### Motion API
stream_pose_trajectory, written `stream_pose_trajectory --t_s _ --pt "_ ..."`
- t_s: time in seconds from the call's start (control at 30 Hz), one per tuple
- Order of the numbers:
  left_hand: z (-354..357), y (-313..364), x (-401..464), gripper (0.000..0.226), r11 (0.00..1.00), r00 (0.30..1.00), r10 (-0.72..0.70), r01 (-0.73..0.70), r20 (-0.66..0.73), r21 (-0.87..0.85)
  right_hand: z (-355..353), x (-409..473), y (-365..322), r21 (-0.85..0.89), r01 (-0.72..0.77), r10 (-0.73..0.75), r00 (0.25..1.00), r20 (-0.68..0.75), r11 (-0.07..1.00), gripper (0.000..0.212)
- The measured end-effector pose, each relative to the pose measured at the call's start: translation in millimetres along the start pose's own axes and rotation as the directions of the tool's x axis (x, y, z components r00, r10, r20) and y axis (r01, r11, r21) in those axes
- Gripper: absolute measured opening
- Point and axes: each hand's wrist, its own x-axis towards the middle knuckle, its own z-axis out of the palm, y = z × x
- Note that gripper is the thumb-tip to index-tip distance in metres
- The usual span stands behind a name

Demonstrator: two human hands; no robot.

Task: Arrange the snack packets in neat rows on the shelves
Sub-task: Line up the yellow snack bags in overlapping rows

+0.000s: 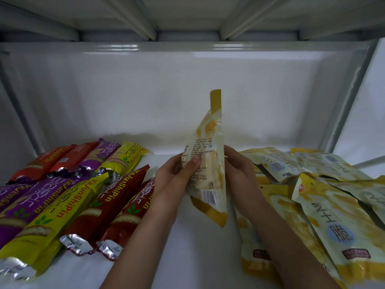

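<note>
Upright between both hands, a pale yellow snack packet [208, 163] stands edge-on above the middle of the white shelf [198, 247], its printed back with a barcode turned toward the camera and its yellow top seal pointing up toward the shelf above [187, 46]. The left hand [177, 176] holds the packet's left side, thumb pressed across the printed face and the other fingers curled behind it. The right hand [239, 170] grips the right edge, its fingers wrapped round the far side so that only the back of the hand and the knuckles show. To the left, long stick-shaped packets [83, 195] in purple, yellow and red lie side by side in slanted rows, their crimped silver ends toward the front, with a second row behind them near the back wall. To the right, a loose heap of pale yellow packets [323, 205] like the held one lies overlapping at different angles, some face up, just beside the right forearm
</note>
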Motion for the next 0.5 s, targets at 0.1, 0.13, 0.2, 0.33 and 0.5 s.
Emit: stream_pose_trajectory --t_s 0.1,0.13,0.2,0.33,0.5 --pt "-2.6 -0.4 3.0 0.056 0.999 0.998 0.018 -0.020 -0.063 -0.036 -1.7 1.7 0.1 0.112 -0.032 0.031 0.999 0.010 0.993 0.040" --pt "-3.0 -0.1 3.4 0.057 0.999 0.996 0.019 -0.023 -0.084 -0.048 -2.0 1.4 -0.8 0.172 -0.076 0.070 0.997 0.043 0.982 0.051" --pt "-2.7 -1.1 3.7 0.061 0.998 0.993 0.039 -0.044 -0.113 -0.046 -1.2 -0.8 -3.3 0.206 -0.130 0.112 0.989 0.097 0.970 0.057" --pt "-1.4 0.1 3.8 0.067 0.994 0.982 0.113 -0.112 -0.152 0.021 3.0 -2.7 -6.1 0.024 -0.053 0.053 0.998 -0.021 0.998 0.025" --pt "0.8 6.0 0.5 0.046 0.993 0.988 0.117 -0.114 -0.099 0.030 -0.4 2.1 -6.9 0.031 -0.060 0.065 0.982 -0.180 0.998 0.020"
